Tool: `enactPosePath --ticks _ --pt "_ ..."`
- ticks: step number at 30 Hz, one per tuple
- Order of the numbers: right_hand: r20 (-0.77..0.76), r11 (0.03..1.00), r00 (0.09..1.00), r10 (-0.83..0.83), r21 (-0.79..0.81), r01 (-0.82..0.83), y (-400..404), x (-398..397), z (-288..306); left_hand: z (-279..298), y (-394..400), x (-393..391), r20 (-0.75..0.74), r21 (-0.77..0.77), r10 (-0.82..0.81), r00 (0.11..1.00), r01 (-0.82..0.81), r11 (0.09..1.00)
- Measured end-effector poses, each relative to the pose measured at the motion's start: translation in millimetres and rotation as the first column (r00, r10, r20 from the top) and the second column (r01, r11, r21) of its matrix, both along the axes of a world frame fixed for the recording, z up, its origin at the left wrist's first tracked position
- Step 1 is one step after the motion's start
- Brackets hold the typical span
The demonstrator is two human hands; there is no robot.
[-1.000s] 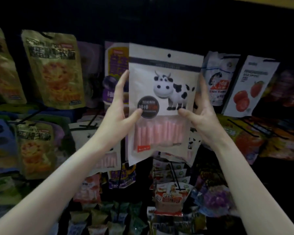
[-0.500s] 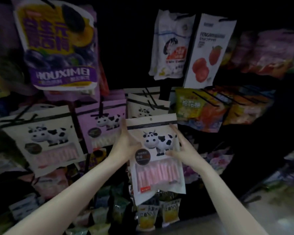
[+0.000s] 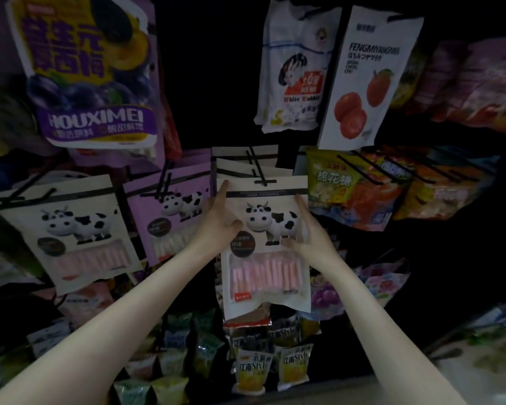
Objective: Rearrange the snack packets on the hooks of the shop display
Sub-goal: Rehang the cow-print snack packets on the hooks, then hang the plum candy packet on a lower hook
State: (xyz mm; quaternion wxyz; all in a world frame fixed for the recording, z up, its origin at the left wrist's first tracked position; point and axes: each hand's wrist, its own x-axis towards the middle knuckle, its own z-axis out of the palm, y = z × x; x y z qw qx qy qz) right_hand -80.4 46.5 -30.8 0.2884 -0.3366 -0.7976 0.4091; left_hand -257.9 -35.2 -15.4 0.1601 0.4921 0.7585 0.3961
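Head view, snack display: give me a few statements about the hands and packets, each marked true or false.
1. Both hands hold the white cow packet. True: the left hand and the right hand each grip a side.
2. The cow packet's top is at a black hook. True.
3. The held packet shows green sticks. False: they are pink.
4. A purple cow packet hangs left of the held one. True.
5. The tomato packet hangs below the hands. False: it hangs above, to the right.
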Motion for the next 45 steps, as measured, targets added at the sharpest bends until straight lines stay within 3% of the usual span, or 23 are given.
enactPosePath --ticks 7,11,18,20,23,25,27,29,31,34,38,42,45 --pt "0.09 0.995 0.994 0.062 -0.077 -0.055 14 -1 0 2 3 -1 -0.043 -0.012 0.027 0.999 -0.027 1.0" --pt "0.047 0.986 0.994 0.102 -0.141 -0.095 15 2 2 0 4 -3 -0.064 -0.062 0.076 0.995 -0.08 0.995" --pt "0.241 0.993 0.965 -0.099 0.088 0.08 27 -26 -10 -6 3 -1 -0.179 -0.161 0.065 0.982 -0.094 0.982" --pt "0.333 0.982 0.929 -0.161 0.152 0.116 25 -36 -5 -9 -2 -1 -0.219 -0.11 0.068 0.973 -0.094 0.99" --pt "0.393 0.975 0.897 -0.202 0.169 0.146 21 -40 3 -10 -21 -2 -0.294 0.097 0.048 0.955 -0.02 0.995" --pt "0.282 0.951 0.925 -0.253 0.249 0.184 16 -32 11 -5 -36 -3 -0.352 0.253 0.02 0.936 0.075 0.965" --pt "0.042 0.901 0.959 -0.281 0.357 0.249 8 -21 25 5 -49 -5 -0.396 0.401 0.022 0.918 0.151 0.904" --pt "-0.171 0.871 0.961 -0.219 0.409 0.271 1 -16 50 18 -57 -6 -0.391 0.509 0.05 0.919 0.171 0.843" --pt "-0.263 0.868 0.958 -0.116 0.442 0.227 -7 -20 77 32 -62 -9 -0.352 0.595 0.089 0.932 0.149 0.79" --pt "-0.252 0.899 0.967 0.031 0.43 0.084 -20 -42 105 51 -69 -21 -0.312 0.659 0.178 0.933 0.077 0.748" --pt "-0.147 0.932 0.984 0.096 0.361 -0.037 -36 -88 119 68 -86 -55 -0.233 0.672 0.293 0.927 -0.064 0.738" --pt "-0.132 0.957 0.975 0.18 0.251 -0.143 -57 -136 137 81 -109 -101 -0.076 0.565 0.393 0.916 -0.285 0.774" --pt "-0.163 0.965 0.966 0.202 0.2 -0.168 -80 -174 151 92 -123 -133 -0.031 0.509 0.398 0.917 -0.328 0.796"
